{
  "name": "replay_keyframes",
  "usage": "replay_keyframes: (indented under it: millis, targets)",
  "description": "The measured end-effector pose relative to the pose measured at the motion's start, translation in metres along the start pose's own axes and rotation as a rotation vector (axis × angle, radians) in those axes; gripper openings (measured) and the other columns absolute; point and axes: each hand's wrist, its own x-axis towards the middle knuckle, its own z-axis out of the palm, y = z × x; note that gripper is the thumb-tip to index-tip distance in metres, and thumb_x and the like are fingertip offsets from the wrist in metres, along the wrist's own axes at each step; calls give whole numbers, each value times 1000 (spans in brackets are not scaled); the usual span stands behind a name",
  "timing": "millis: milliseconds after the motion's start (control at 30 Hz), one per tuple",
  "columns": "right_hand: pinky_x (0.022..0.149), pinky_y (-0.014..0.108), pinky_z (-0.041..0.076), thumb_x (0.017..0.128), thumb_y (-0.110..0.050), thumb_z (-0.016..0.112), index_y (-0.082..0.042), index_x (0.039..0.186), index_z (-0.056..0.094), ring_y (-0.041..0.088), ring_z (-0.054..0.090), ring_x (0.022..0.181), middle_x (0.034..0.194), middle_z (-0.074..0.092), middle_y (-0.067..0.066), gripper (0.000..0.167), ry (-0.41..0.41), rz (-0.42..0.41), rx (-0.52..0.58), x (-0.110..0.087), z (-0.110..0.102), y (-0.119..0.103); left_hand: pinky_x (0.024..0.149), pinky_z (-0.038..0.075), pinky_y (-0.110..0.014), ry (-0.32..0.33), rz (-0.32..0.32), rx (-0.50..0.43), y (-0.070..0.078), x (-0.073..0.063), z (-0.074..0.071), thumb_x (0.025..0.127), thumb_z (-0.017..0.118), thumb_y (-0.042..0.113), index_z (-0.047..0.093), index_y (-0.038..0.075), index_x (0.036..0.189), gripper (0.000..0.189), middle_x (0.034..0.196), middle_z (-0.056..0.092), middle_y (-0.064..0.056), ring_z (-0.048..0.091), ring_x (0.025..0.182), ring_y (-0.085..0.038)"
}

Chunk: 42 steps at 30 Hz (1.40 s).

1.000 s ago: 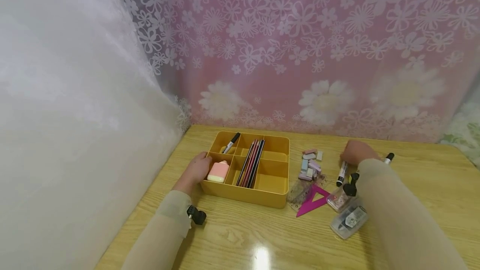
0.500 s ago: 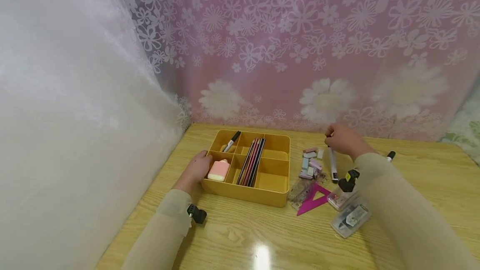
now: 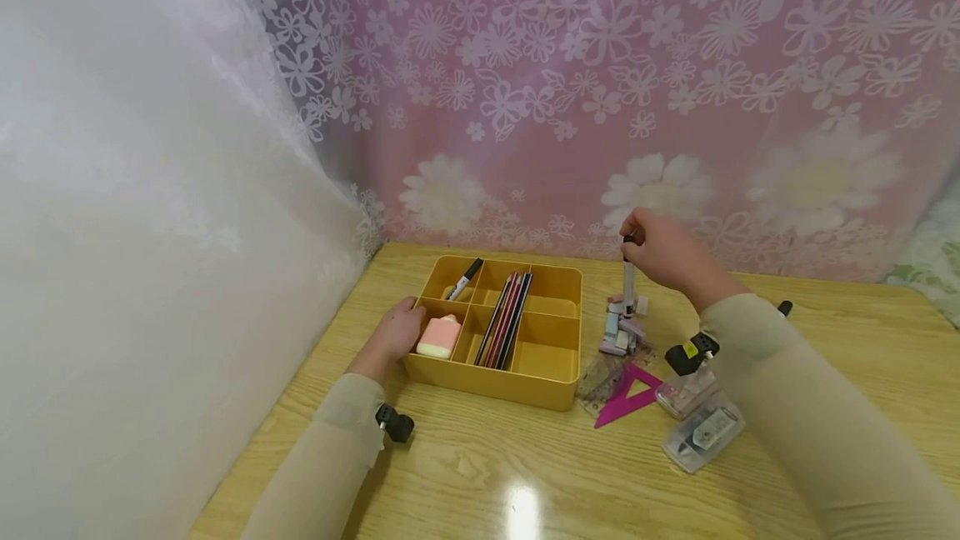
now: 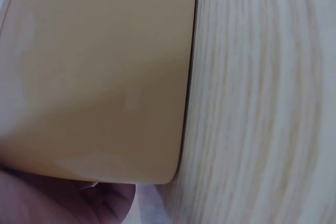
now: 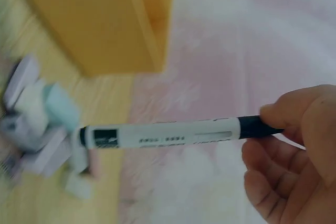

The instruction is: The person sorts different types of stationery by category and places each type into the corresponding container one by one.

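My right hand (image 3: 663,252) pinches the black cap of a white marker (image 3: 628,286) between thumb and fingers. Raised above the erasers, the marker points downward; the right wrist view shows its whole printed barrel (image 5: 163,134). My left hand (image 3: 397,332) holds the left side of a yellow divided organizer box (image 3: 487,390), its fingers (image 4: 118,200) by the outer wall in the left wrist view. Inside the box lie another marker (image 3: 465,280), a pink and cream bottle-shaped item (image 3: 438,337) and several pencils (image 3: 506,319) across a divider.
Several small erasers (image 3: 613,325) lie right of the box. Nearer are a magenta set square (image 3: 628,397), a clear patterned piece (image 3: 598,377) and two clear cases (image 3: 703,433). Another black-capped marker (image 3: 784,307) shows behind the right forearm. A floral curtain (image 3: 510,148) hangs behind the table.
My right hand has lifted the marker off the table and carried it left, over the erasers. My left hand stays at the box's left side.
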Motion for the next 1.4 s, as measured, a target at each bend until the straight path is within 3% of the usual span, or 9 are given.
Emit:
replay_keyframes:
  millis: [233, 367, 533, 700, 1033, 1267, 1400]
  targets:
    - [77, 47, 53, 104, -25, 57, -10, 120, 53, 28, 62, 96, 111, 63, 10, 23, 149, -53, 97, -1, -10, -47, 116, 28, -57, -1, -7, -3, 3, 1, -1, 110, 31, 31, 42, 4, 152, 52, 153, 43, -19, 37, 142, -39]
    - [76, 45, 52, 103, -24, 59, -8, 121, 54, 26, 64, 94, 109, 62, 8, 24, 202, -94, 213, 2, -6, -72, 116, 28, -56, 4, 0, 0, 4, 2, -2, 109, 31, 31, 42, 3, 152, 52, 153, 43, -19, 37, 142, -38]
    - [80, 42, 53, 103, -19, 60, -7, 120, 54, 21, 67, 92, 109, 62, 6, 22, 200, -154, 345, 15, 10, -97, 116, 28, -56, 5, 6, -1, 3, 3, -3, 109, 31, 30, 42, 3, 152, 51, 153, 43, -19, 37, 142, -39]
    - [78, 39, 55, 103, -20, 60, -12, 119, 54, 17, 66, 92, 108, 62, 2, 19, 142, -143, 417, 30, 32, -122, 117, 27, -56, 9, 12, 3, 2, 4, -2, 109, 32, 29, 43, 3, 151, 51, 153, 44, -20, 37, 142, -39]
    - [82, 39, 55, 103, -20, 60, -15, 118, 56, 18, 62, 100, 111, 62, 0, 16, 78, -125, 385, 53, 83, -151, 116, 30, -56, 18, 33, 22, 1, 3, 0, 109, 32, 27, 44, -1, 149, 50, 150, 47, -23, 40, 140, -40]
    - [87, 39, 54, 105, -19, 57, -14, 117, 57, 20, 61, 104, 119, 63, 4, 14, 76, -123, 294, 66, 103, -151, 115, 30, -55, 16, 24, 17, 0, 0, 0, 109, 32, 28, 45, 0, 148, 50, 148, 48, -22, 41, 139, -40]
    - [86, 39, 54, 105, -18, 57, -15, 115, 58, 20, 61, 100, 116, 64, 4, 10, 74, -118, 258, 70, 108, -147, 115, 30, -56, 16, 21, 16, 0, 0, 0, 109, 32, 28, 44, 0, 149, 50, 149, 47, -22, 40, 140, -39]
